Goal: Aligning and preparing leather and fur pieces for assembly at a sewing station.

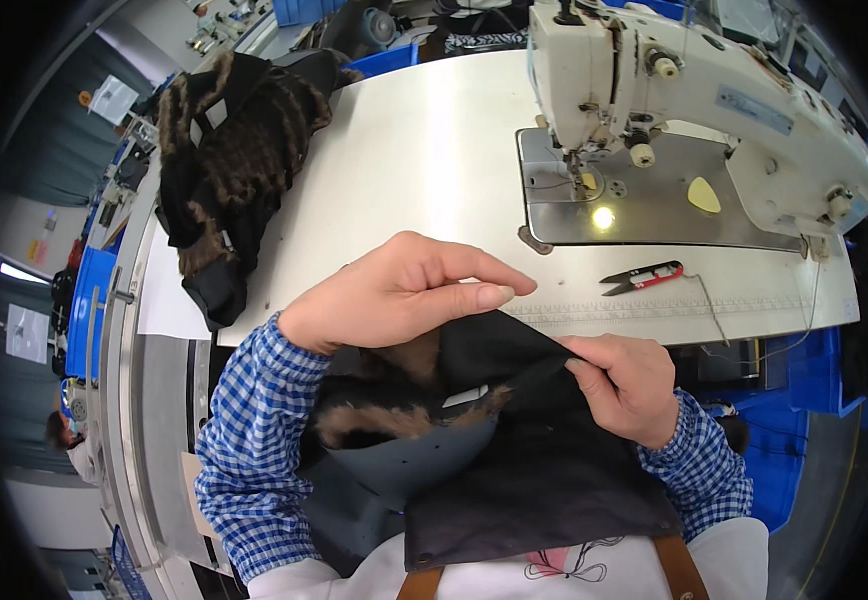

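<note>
A black garment piece with brown fur and a small white label lies over my lap, just off the table's near edge. My right hand pinches the black cloth's edge between thumb and fingers. Above the garment, at the table's front edge, my left hand has its fingers stretched out and the thumb a little apart from the index finger. Nothing shows between them; its other fingers are partly hidden. A white sewing machine stands beyond my hands to the right, its needle area uncovered by cloth.
Thread snips with red handles lie on the white table before the machine's metal bed. A ruler strip runs along the front edge. Black fur-striped garments are heaped at the left. A blue bin sits below right.
</note>
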Available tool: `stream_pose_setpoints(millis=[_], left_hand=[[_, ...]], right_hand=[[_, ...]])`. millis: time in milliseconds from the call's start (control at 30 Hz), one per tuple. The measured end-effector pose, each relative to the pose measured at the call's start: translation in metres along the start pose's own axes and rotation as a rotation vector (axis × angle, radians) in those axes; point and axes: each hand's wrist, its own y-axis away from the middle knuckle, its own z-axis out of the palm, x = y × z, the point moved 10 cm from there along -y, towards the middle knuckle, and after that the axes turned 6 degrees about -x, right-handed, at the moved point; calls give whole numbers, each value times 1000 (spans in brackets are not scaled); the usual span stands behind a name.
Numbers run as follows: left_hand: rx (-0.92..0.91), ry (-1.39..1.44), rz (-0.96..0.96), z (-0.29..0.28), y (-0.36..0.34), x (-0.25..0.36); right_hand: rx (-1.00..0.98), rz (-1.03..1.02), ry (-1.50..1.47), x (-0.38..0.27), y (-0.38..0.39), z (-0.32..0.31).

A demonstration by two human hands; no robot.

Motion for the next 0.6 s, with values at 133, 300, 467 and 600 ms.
stream_pose_setpoints(millis=[133,300,467,600], left_hand=[[4,20,-3,-2,-2,-9],[21,-50,10,-6,-5,-13],[103,27,-141,-19,0,-16],[117,-28,-161,-22,5,-8]], right_hand=[[-45,14,43,-1,-1,4],[-50,21,24,3,-2,7],[-53,20,33,3,-4,8],[-58,41,47,2,-8,8]])
